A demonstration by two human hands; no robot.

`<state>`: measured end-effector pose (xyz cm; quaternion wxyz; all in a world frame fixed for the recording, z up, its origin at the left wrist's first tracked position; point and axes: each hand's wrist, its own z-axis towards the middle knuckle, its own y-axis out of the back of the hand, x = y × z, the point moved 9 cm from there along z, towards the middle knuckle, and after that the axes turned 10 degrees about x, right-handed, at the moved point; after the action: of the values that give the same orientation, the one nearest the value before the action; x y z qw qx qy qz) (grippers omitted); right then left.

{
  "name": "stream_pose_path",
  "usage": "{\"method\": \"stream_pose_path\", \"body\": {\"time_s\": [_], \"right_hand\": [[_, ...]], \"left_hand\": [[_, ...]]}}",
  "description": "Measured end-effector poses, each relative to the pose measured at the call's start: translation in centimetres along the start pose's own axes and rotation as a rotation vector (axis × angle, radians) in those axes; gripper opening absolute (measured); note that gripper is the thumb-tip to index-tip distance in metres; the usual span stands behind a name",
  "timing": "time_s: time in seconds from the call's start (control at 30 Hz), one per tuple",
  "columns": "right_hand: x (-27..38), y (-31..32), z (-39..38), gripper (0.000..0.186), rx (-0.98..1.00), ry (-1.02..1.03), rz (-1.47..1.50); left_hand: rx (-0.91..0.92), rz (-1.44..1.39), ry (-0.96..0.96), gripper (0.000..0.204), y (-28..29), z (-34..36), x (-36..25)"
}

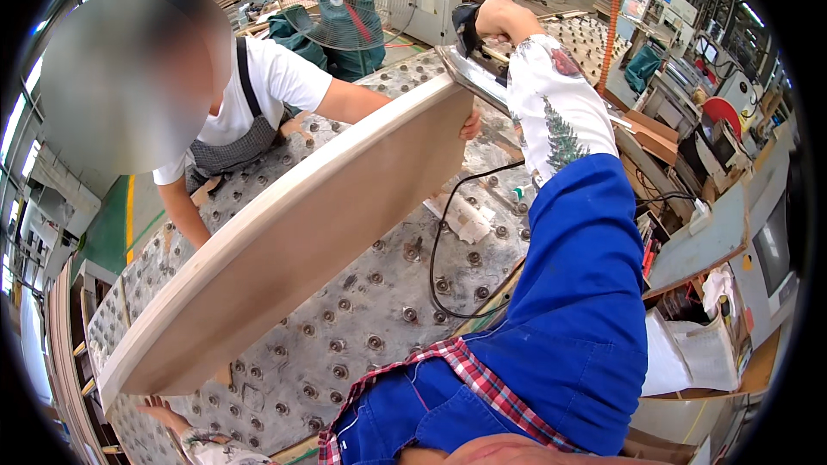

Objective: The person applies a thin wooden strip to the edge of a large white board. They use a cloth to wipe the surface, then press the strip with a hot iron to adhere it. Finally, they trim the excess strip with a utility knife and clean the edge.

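At the lower left, the left hand (pixel 164 413) is empty with its fingers spread, just beside the near end of a long wooden board (pixel 293 241); whether it touches the wood I cannot tell. The board stands tilted on its edge ahead of the hands, over the table, its long axis slanting from lower left, near this hand, up to the far right. A co-worker (pixel 271 69) leans in from behind it, one hand (pixel 471 125) grasping its far end. There the right hand (pixel 500 19) is curled round a tool (pixel 478 77) with a black grip and metal base; the tool is right by the board's tip. The table (pixel 405 284) is grey, scuffed and dotted with round studs; a black cable (pixel 432 269) loops over it. The room runs from a green floor (pixel 108 215) at left, past a caged fan (pixel 336 0) with red blades and a white cabinet (pixel 435 4), to an orange hose (pixel 612 17) and cluttered shelves at right.
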<state>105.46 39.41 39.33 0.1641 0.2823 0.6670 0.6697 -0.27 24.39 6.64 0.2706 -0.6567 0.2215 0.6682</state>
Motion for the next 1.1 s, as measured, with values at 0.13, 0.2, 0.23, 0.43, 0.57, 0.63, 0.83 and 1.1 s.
{"method": "stream_pose_path", "body": {"time_s": [0.13, 0.2, 0.23, 0.43, 0.57, 0.63, 0.83, 1.1], "right_hand": [[-5.4, 0.2, 0.9, 0.011, -0.041, -0.091, 0.067], [-8.6, -0.3, 0.7, 0.016, -0.134, -0.114, 0.182], [-10.8, -0.9, 0.5, 0.018, -0.155, -0.161, 0.288], [-17.8, -4.7, -2.3, 0.032, -0.587, -0.270, 0.371], [-21.9, -11.6, -5.7, 0.031, -0.981, -0.433, 0.620], [-23.2, -15.2, -6.2, 0.031, -1.074, -0.445, 0.675], [-26.1, -21.9, -5.3, 0.035, -1.213, -0.368, 0.860], [-28.1, -24.5, -0.2, 0.017, -1.256, 0.051, 1.087]], "left_hand": [[-0.139, 0.077, -0.030, 0.076, 0.6, -3.3, -1.1], [-0.239, 0.297, -0.258, 0.064, 0.6, -5.2, -4.8], [-0.285, 0.482, -0.399, 0.062, -0.1, -6.4, -7.2], [-0.285, 1.241, -1.371, 0.045, -12.7, -17.0, -18.6], [0.022, 1.054, -1.423, 0.043, -20.3, -21.8, -22.4], [0.127, 1.104, -1.343, 0.043, -24.1, -23.2, -23.7], [0.687, 1.105, -1.154, 0.043, -33.8, -27.0, -22.4], [0.814, 1.176, -0.881, 0.040, -34.9, -25.7, -19.6]]}}
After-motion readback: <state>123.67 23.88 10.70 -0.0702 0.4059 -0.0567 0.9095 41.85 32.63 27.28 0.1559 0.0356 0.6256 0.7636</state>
